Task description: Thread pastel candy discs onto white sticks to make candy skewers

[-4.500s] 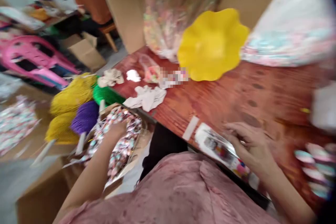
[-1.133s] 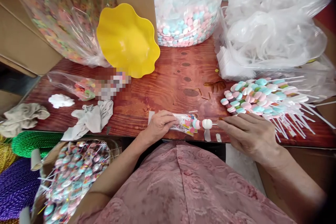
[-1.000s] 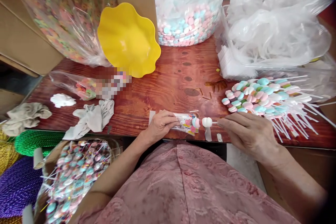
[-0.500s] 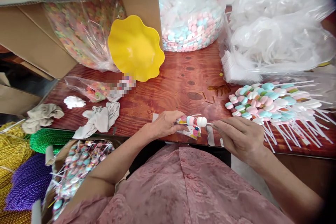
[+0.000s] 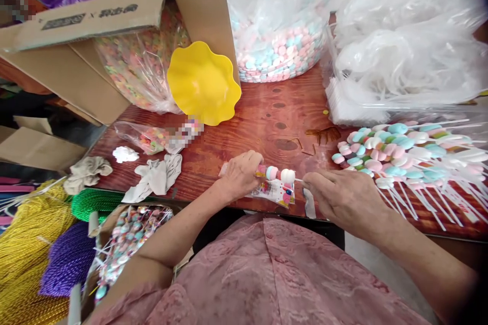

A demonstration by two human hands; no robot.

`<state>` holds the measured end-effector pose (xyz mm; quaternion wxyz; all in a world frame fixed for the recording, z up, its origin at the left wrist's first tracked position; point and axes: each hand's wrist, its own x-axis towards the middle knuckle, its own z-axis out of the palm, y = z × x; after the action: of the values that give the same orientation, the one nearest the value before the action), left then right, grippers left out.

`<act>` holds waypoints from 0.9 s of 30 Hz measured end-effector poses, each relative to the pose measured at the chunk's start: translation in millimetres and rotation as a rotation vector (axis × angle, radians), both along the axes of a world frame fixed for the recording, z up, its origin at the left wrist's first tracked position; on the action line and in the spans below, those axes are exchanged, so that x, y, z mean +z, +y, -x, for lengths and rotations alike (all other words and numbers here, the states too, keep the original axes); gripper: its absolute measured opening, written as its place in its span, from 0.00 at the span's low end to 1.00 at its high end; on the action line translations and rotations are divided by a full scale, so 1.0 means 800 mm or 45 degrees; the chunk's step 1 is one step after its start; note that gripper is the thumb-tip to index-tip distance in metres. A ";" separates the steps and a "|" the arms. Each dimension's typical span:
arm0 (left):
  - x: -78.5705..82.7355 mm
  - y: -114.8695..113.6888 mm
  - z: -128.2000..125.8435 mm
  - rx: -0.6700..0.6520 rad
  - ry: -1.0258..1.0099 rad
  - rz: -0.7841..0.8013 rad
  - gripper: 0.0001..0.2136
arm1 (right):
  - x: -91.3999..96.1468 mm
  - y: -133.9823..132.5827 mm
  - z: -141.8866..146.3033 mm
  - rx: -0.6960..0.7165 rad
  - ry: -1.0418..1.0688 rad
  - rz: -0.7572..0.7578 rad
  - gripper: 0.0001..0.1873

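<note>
Between my hands is a candy skewer [image 5: 287, 175] with pink, blue and white marshmallows on a thin white stick. My left hand [image 5: 244, 171] is closed round the candy end, hiding part of it. The bare stick is pinched in the fingers of my right hand [image 5: 335, 195], just right of the white marshmallow. Under the skewer, at the table's front edge, lies a clear bag with a colourful print [image 5: 284, 192], partly behind my left hand. Whether my left fingers also touch the bag cannot be made out.
Many finished skewers [image 5: 396, 155] lie at right, below a tray of clear plastic bags [image 5: 404, 66]. A marshmallow sack [image 5: 282, 56], a yellow bowl [image 5: 206, 84] and a carton [image 5: 208, 15] stand behind. Grey cloths [image 5: 154, 177] lie left, above a box of wrapped skewers [image 5: 129, 233].
The camera view has turned leftward, so more of the carton and floor shows. The printed bag lies flatter and more exposed below the skewer. Both hands keep their hold on the skewer.
</note>
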<state>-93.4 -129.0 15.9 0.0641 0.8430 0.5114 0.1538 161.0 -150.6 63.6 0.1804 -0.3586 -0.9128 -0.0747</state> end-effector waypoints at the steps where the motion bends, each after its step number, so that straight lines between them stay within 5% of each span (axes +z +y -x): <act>1: 0.001 0.001 0.001 0.029 0.002 -0.004 0.06 | 0.000 -0.001 -0.001 0.026 -0.013 -0.039 0.10; 14: -0.002 -0.006 -0.020 -0.028 -0.057 0.133 0.06 | 0.003 -0.005 0.013 0.196 -0.053 -0.304 0.12; 21: -0.008 -0.007 -0.034 -0.077 -0.105 0.117 0.05 | -0.018 0.000 0.044 0.128 -0.102 0.123 0.08; 27: -0.009 -0.004 -0.036 -0.062 -0.256 0.151 0.08 | -0.005 0.021 0.057 0.103 -0.108 0.311 0.09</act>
<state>-64.4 -131.9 8.6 0.1684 0.8304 0.4898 0.2054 115.6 -134.1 59.5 0.0994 -0.3374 -0.9356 0.0290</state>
